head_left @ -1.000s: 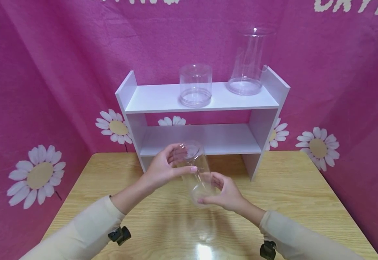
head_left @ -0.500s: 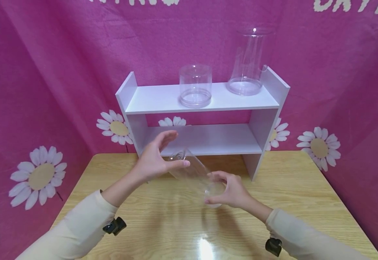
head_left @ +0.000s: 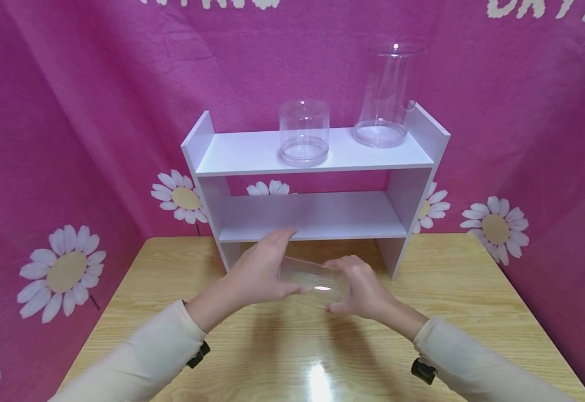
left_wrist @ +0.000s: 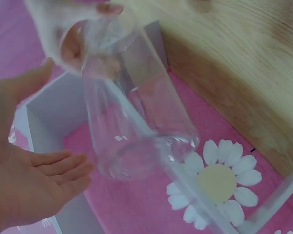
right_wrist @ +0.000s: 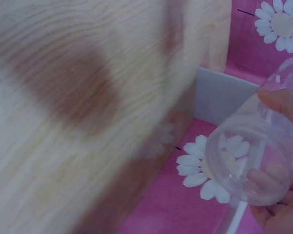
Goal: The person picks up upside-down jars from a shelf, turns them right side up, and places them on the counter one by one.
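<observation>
Held above the table, a clear plastic jar (head_left: 312, 277) lies on its side between my two hands. My right hand (head_left: 365, 287) grips its right end, thumb below and fingers above in the head view. The right wrist view shows that hand's fingers (right_wrist: 283, 214) around the jar's round end (right_wrist: 249, 163). At the other end my left hand (head_left: 257, 273) is spread, its thumb apart from the fingers. In the left wrist view the left hand's fingers (left_wrist: 63, 170) are straight, beside the wide see-through wall of the jar (left_wrist: 141, 122).
A white two-tier shelf (head_left: 252, 151) stands at the back of the wooden table (head_left: 453, 312). On its top board are a short clear jar (head_left: 304, 134) and, at the right, a tall clear jar (head_left: 383, 95). Pink cloth with daisies (head_left: 66, 273) surrounds the table.
The jar has tipped from nearly upright to lying sideways, its upper end swinging left and down. My left hand let go of that end, moved left, then came back beside it.
</observation>
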`<state>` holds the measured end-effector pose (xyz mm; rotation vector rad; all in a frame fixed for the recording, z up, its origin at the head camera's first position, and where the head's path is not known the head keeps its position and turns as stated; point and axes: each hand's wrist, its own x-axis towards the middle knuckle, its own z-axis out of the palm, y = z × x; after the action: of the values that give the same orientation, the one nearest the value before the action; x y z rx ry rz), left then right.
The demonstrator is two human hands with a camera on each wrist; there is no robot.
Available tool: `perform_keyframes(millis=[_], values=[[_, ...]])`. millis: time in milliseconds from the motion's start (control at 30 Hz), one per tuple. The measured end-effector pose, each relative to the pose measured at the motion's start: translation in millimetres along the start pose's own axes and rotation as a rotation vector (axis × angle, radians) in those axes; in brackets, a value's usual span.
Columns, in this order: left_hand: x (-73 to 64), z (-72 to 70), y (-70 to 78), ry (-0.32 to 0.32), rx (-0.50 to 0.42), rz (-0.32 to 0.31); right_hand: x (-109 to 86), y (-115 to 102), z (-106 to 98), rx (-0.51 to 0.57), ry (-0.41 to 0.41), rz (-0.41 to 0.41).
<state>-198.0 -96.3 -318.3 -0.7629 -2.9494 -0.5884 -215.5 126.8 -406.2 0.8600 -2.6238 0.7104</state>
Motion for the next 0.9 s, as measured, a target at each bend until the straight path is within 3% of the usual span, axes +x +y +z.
perform_keyframes(millis=[333,433,567,667,900], values=[[4.6,32.0,12.7,-0.083,0.441,0.063,5.5,-9,-7,-0.093,-0.022,0.024],[1.4,44.9,14.7,-0.063,0.602,0.099,4.0,-10,-4,-0.103,-0.032,0.017],[-1.9,60.7,15.3,0.027,0.770,0.132,1.8,-11,-1,-0.119,-0.005,-0.012],[-1.6,67.9,13.3,0.082,0.784,0.141,1.2,-11,0,-0.125,0.015,-0.021],[-1.5,74.7,5.4,0.117,0.747,0.167,-0.3,-13,2,-0.122,-0.031,0.006]])
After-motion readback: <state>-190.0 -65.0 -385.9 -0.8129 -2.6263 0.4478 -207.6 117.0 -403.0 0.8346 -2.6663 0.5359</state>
